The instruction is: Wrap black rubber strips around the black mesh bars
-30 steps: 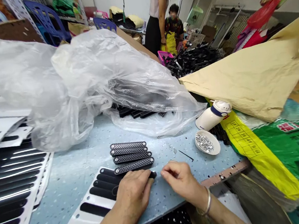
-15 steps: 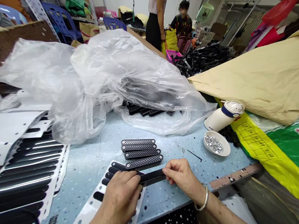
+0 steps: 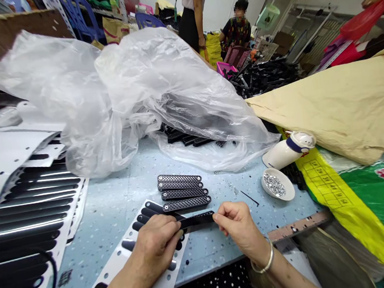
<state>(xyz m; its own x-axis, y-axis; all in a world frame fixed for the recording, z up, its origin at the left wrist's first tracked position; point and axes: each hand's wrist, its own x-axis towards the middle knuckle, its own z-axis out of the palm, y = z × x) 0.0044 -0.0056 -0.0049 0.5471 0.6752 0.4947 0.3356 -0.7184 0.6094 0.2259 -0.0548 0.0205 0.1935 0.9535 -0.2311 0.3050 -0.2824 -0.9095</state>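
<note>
Strip [image 3: 199, 219] newly turned, right hand [image 3: 237, 224] curled

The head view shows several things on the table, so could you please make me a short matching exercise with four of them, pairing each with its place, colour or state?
Things:
1. Long black piece
2. Bowl
3. Bottle
4. Latticed black bars

Places, colours or states:
A. White, with a dark blue band
B. Lying side by side, just beyond the hands
C. Spanning from the left hand to the right hand
D. Holding small shiny pieces

Right pairs: 1-C, 2-D, 3-A, 4-B.
</note>
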